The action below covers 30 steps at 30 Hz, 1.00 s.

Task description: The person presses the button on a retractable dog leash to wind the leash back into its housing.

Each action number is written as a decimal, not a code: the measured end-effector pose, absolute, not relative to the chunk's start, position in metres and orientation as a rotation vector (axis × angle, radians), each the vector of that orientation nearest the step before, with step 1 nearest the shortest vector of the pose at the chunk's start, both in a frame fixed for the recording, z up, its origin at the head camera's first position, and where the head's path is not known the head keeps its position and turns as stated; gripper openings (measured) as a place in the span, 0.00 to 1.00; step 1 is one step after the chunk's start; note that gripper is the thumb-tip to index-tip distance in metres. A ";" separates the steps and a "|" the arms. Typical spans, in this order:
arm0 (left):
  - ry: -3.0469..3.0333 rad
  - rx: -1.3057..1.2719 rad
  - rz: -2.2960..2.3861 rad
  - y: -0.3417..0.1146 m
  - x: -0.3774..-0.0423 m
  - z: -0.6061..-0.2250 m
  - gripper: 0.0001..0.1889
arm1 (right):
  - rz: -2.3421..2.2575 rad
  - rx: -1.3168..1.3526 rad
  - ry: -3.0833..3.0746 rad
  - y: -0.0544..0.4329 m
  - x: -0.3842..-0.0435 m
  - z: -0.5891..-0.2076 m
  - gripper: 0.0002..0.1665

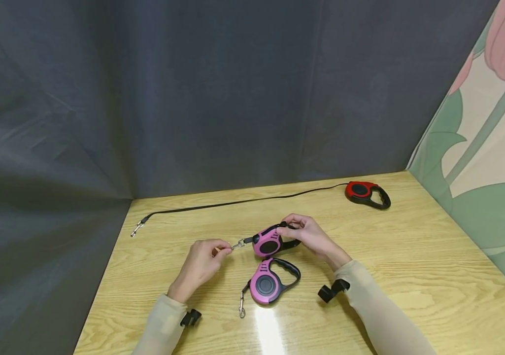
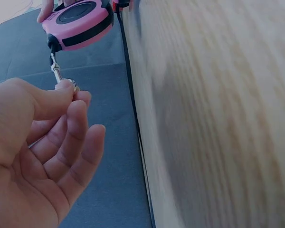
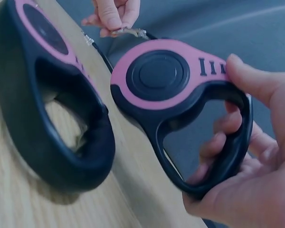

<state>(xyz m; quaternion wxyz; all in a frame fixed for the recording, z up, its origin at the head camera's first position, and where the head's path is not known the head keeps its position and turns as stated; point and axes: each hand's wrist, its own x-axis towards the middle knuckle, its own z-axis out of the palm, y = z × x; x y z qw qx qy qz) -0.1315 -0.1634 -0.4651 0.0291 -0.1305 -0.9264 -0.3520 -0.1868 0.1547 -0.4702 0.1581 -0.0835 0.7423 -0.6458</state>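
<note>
My right hand (image 1: 307, 234) grips the black handle of a pink retractable dog leash (image 3: 156, 76), its fingers wrapped through the loop in the right wrist view. Between thumb and index finger, my left hand (image 1: 203, 259) pinches the metal snap hook (image 2: 57, 71) at that leash's end. Only a short bit of black strap shows between hook and casing. Nearer to me, a second pink retractable leash (image 1: 265, 284) lies on the table, its own metal clip hanging out at the left; neither hand touches it.
Toward the back right lies a red and black retractable leash (image 1: 359, 189). Its black cord (image 1: 234, 202) stretches left across the wooden table (image 1: 412, 256) to a metal clip (image 1: 136, 229). Dark fabric (image 1: 234, 98) hangs behind the table, and a flower-patterned panel (image 1: 478, 162) stands at right.
</note>
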 end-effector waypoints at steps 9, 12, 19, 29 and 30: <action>-2.928 -0.413 -1.100 -0.156 -0.137 -0.461 0.07 | -1.965 -0.133 1.950 0.148 -0.191 -0.464 0.08; -2.898 -0.413 -1.215 -0.152 -0.140 -0.460 0.11 | -1.967 -0.120 1.917 0.145 -0.192 -0.462 0.08; -2.764 -0.376 -1.520 -0.139 -0.150 -0.462 0.21 | -2.002 -0.104 1.816 0.133 -0.196 -0.458 0.06; -2.648 -0.131 -1.770 -0.131 -0.158 -0.468 0.17 | -2.020 -0.118 1.838 0.119 -0.201 -0.458 0.19; -2.629 -0.098 -1.815 -0.131 -0.159 -0.470 0.17 | -2.010 -0.136 1.883 0.119 -0.201 -0.460 0.21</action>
